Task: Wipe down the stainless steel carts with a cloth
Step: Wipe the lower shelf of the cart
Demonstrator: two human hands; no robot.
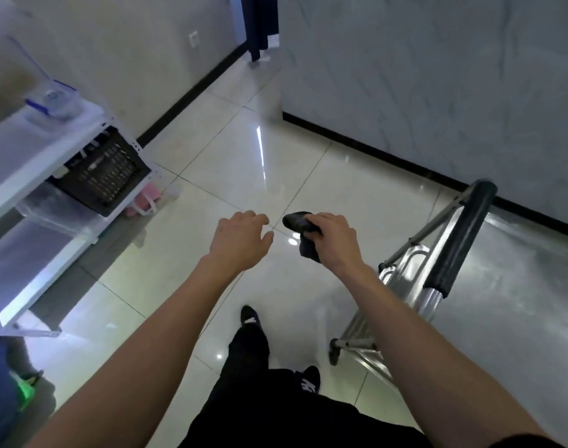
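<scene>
head view, looking down over a glossy tiled floor [243, 163]. both forearms stretched forward: left hand [240, 237] with loosely spread fingers, holding nothing; right hand [336, 240] gripping a dark cloth [300, 227], one end bunched ahead of the knuckles, the other hanging below the fist. steel cart [405, 279] at right, beside the right forearm, with a black padded handle [463, 240] and one wheel [334, 350] showing. white shelf rack [34, 163] at left, bearing a black crate [105, 173] and a clear tub [54, 98]. dark trousers and black shoes [250, 318] below.
</scene>
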